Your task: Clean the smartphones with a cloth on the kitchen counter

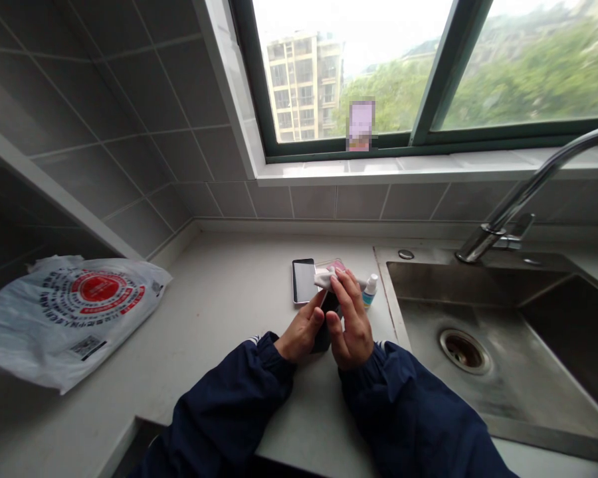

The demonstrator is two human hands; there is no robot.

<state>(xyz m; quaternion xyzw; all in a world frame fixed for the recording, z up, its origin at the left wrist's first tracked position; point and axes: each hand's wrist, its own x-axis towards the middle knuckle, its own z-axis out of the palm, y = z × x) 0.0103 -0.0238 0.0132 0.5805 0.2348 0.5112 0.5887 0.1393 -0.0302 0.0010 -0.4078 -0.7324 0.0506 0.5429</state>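
Note:
My left hand [303, 330] grips a dark phone-like object [325, 326] held upright above the counter. My right hand [351, 317] presses a white cloth [325, 279] against the top of that dark object, fingers closed on the cloth. Just behind my hands a second phone [303, 280] lies flat on the counter, screen up. A pink item [337, 265] lies partly hidden under the cloth. A small bottle with a white cap [370, 290] lies on the counter right of my hands, touching none of them.
A white plastic bag with red print [70, 312] lies on the counter at the left. A steel sink [483, 318] with a drain [464, 350] and a faucet [518, 199] is on the right. A tiled wall and window stand behind.

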